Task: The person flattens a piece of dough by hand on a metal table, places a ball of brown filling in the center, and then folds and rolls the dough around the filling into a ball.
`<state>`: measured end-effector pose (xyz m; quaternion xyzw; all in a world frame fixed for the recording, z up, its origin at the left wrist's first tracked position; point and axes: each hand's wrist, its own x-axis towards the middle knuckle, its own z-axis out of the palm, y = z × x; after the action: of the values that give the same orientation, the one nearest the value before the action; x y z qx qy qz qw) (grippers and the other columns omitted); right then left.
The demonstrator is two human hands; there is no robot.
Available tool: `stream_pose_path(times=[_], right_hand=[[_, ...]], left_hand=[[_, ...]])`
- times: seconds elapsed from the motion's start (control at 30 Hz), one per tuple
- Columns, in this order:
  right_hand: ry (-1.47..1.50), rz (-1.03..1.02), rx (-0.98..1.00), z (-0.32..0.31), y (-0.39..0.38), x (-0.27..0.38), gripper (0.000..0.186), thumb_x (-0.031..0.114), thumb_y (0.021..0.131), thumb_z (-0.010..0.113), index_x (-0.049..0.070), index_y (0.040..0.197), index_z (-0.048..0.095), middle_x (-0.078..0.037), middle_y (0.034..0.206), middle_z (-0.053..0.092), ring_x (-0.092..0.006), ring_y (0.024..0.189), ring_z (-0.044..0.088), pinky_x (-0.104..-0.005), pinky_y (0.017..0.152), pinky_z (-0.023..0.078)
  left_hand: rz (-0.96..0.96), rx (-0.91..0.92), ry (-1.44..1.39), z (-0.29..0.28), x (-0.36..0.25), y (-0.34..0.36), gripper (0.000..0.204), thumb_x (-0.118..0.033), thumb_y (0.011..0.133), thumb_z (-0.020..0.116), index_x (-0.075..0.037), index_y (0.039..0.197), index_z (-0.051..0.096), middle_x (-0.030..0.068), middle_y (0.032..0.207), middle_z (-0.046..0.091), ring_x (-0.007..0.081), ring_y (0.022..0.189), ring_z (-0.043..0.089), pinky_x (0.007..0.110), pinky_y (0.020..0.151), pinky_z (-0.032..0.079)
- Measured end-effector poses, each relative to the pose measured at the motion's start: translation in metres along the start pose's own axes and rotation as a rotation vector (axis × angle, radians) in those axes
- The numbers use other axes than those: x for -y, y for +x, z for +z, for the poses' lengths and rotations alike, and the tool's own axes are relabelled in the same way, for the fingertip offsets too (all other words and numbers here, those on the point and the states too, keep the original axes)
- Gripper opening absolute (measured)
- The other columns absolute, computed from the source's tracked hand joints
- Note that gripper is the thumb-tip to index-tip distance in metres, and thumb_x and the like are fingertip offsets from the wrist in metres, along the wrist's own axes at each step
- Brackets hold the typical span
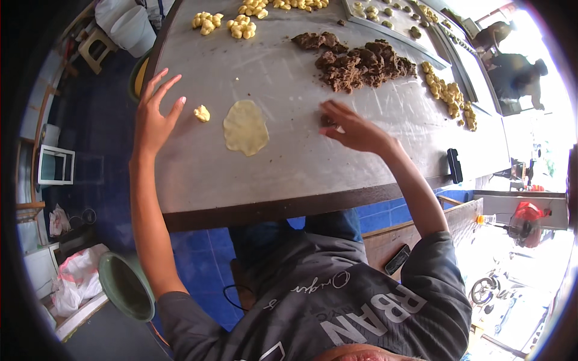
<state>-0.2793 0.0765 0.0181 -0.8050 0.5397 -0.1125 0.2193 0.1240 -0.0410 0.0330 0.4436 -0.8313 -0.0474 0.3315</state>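
Dough sheet (245,128) lies flat on the worktop (271,180) between the hands, approx. round w/ uneven rim. L. hand (153,120): grip released, fingers spread, nothing held, over the L. edge near a small dough scrap (202,113). R. hand (355,129): fingers curled, brown lump (327,120) partly visible at fingers & thumb; cannot tell if grasped or only touched. Step, as judged: portioning filling for the sheet. Rec.: press lump compact, no loose crumbs; set it mid-sheet, leave rim clean for sealing; lift sheet from below w/ flat fingers, as thin dough prob. tears if pinched. Surface: smooth grey metal, dark front edge, a few crumbs, pale smears. Beyond R. hand: crumbly brown filling mass (364,65); yellow dough balls (448,93) in a row along R. side; dough clusters (242,27) at far L.; tray (421,51) of small rounds at far R. Room: blue tiled floor (211,253), green tub (123,286) at L.; farther, beige stool (96,51) & white bucket (133,30); co-worker(s) in dark clothing (512,78) far R., backlit, details n/a.
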Motion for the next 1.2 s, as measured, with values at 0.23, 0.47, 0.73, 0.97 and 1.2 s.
stream_pose_path(times=[0.23,0.47,0.73,0.97,1.2], right_hand=[[0.076,-0.046,0.029,-0.002,0.002,-0.008,0.034,0.024,0.095,0.058,-0.002,0.116,0.055,-0.020,0.102,0.057,-0.0376,0.097,0.057,-0.0443,0.086,0.047],[-0.001,-0.022,0.175,-0.027,-0.013,-0.005,0.035,0.028,0.091,0.062,-0.001,0.109,0.056,-0.019,0.100,0.060,-0.0362,0.098,0.059,-0.0438,0.084,0.048],[0.092,-0.022,0.184,-0.030,-0.024,-0.003,0.032,0.022,0.088,0.066,-0.002,0.107,0.058,-0.016,0.097,0.061,-0.0337,0.095,0.060,-0.0432,0.083,0.048],[0.239,0.010,-0.276,-0.021,-0.016,0.021,0.035,0.033,0.092,0.064,0.000,0.104,0.060,-0.013,0.097,0.061,-0.0300,0.090,0.062,-0.0404,0.075,0.051],[0.041,-0.033,-0.298,-0.008,-0.046,0.016,0.048,0.044,0.094,0.058,-0.001,0.110,0.058,-0.015,0.104,0.059,-0.0344,0.101,0.059,-0.0427,0.087,0.049]], left_hand=[[0.039,-0.001,-0.002,0.002,0.002,0.002,0.039,-0.012,0.087,0.065,-0.008,0.126,0.060,0.0141,0.139,0.049,0.0330,0.128,0.047,0.041,0.106,0.039],[-0.006,0.030,-0.011,0.001,-0.012,0.005,0.040,-0.010,0.086,0.065,-0.008,0.126,0.060,0.0126,0.140,0.048,0.0334,0.131,0.045,0.043,0.108,0.037],[0.006,0.029,-0.025,0.000,-0.012,0.004,0.042,-0.008,0.085,0.064,-0.008,0.126,0.059,0.0127,0.140,0.048,0.0337,0.131,0.045,0.043,0.108,0.037],[0.005,0.014,-0.028,-0.001,-0.011,0.002,0.041,-0.009,0.086,0.064,-0.008,0.127,0.059,0.0128,0.140,0.048,0.0334,0.130,0.045,0.043,0.108,0.038],[0.010,0.006,-0.028,-0.002,-0.015,0.004,0.042,-0.010,0.086,0.064,-0.008,0.128,0.058,0.0127,0.139,0.049,0.0335,0.130,0.046,0.042,0.108,0.038]])
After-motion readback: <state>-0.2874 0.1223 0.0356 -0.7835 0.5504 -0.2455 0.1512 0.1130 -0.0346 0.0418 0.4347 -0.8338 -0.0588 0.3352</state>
